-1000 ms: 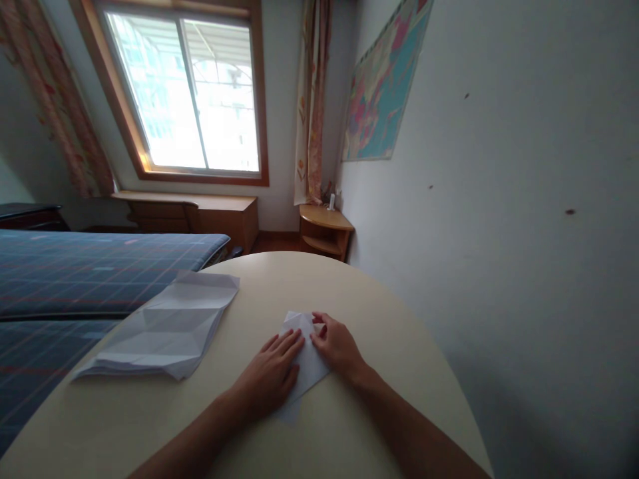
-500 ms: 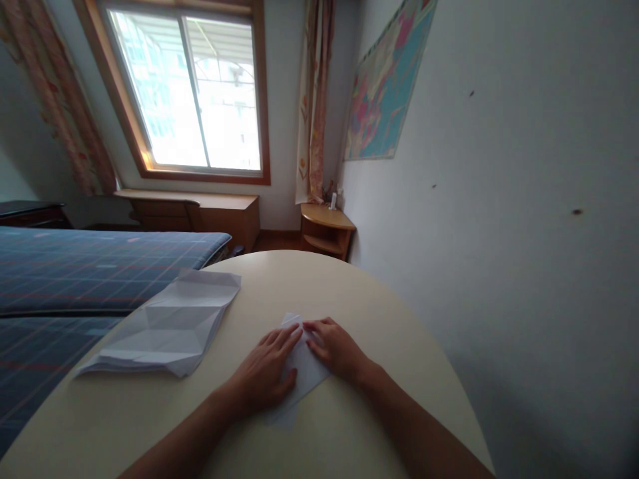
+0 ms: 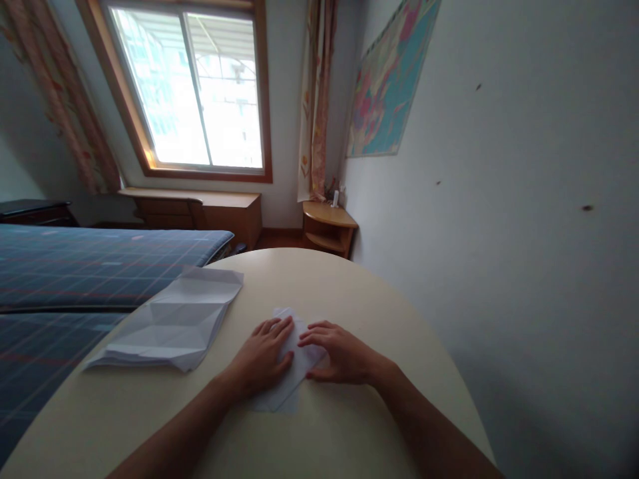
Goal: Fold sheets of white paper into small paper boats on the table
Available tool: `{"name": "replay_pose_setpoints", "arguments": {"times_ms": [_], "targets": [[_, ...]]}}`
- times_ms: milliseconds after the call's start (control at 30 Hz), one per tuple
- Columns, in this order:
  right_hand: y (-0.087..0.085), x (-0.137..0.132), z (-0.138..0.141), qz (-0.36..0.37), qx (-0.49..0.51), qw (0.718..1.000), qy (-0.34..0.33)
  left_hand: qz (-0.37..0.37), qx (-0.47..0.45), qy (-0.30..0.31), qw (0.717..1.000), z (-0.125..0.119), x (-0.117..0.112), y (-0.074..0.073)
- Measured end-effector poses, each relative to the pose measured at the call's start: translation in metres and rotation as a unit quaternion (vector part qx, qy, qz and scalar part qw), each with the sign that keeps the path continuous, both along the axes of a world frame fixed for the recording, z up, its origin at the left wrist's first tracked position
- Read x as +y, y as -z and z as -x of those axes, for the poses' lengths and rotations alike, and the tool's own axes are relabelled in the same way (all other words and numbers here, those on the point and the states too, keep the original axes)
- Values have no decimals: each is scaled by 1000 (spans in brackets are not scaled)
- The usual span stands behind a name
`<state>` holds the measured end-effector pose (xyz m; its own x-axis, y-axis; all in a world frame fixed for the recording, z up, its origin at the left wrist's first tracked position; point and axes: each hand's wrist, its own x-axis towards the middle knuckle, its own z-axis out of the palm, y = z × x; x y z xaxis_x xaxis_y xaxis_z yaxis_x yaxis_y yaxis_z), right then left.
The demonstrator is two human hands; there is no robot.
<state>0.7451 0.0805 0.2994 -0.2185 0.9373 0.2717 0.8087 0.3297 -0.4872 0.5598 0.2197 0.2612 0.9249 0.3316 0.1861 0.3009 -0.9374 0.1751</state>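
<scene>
Head view shows hands (image 3: 263,357) (image 3: 344,352) on folded paper (image 3: 298,364), small items (image 3: 335,198) atop corner shelf (image 3: 324,213).

Place: a home, by its furnishings a bedroom
Mattress (image 3: 100,266): blue plaid, left of the hands (image 3: 262,362), past the surface (image 3: 349,286)
Window (image 3: 229,120): wood-framed, ahead of the hands and somewhat left
Curtains (image 3: 318,113): flowered, hanging at both sides of the window
Wooden unit (image 3: 232,214): low, standing beneath the window
Corner stand (image 3: 327,213): small, wooden, open-shelved, ahead of the hands
Map (image 3: 387,86): colourful, on the pale wall (image 3: 524,279) ahead and right of the hands
</scene>
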Motion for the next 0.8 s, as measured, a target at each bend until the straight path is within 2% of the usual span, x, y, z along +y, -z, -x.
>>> {"name": "replay_pose_setpoints", "arguments": {"times_ms": [167, 367, 567, 800], "targets": [[-3, -3, 5, 24, -20, 1000, 0, -21, -3, -58, 998, 1, 12, 10], [6, 1, -6, 35, -12, 999, 37, -24, -7, -54, 998, 3, 16, 13], [20, 9, -8, 7, -3, 999, 35, -10, -16, -51, 998, 4, 16, 11], [18, 11, -5, -28, -23, 999, 29, -14, -39, -46, 998, 5, 17, 14]]}}
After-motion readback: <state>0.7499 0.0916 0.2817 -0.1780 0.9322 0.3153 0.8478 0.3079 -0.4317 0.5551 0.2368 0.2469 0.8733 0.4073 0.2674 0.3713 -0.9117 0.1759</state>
